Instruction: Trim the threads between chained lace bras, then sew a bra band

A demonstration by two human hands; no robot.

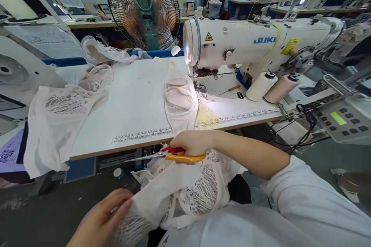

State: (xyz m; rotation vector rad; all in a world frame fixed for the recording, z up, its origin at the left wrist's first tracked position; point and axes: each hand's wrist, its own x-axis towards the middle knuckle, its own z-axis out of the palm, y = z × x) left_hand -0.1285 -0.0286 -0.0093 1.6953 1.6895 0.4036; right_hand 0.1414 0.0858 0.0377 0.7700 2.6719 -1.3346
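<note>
A pair of scissors [185, 157] with orange and red handles is gripped in my right hand [193, 142], just off the table's front edge, its blades pointing left. Below it a pale lace bra [199, 189] lies over my lap. My left hand [106, 214] pinches the band of that bra at its left end, fingers closed on the fabric. Another pale bra [181, 98] lies on the table by the sewing machine's needle, and its lower end reaches down to my right hand. Whether that hand also touches it, I cannot tell.
The sewing machine [246, 40] stands at the right, with two thread cones [261, 86] before it. A ruler strip [142, 135] runs along the table edge [121, 149]. More bras [63, 112] hang over the left side. A fan [143, 7] stands behind; people sit further back.
</note>
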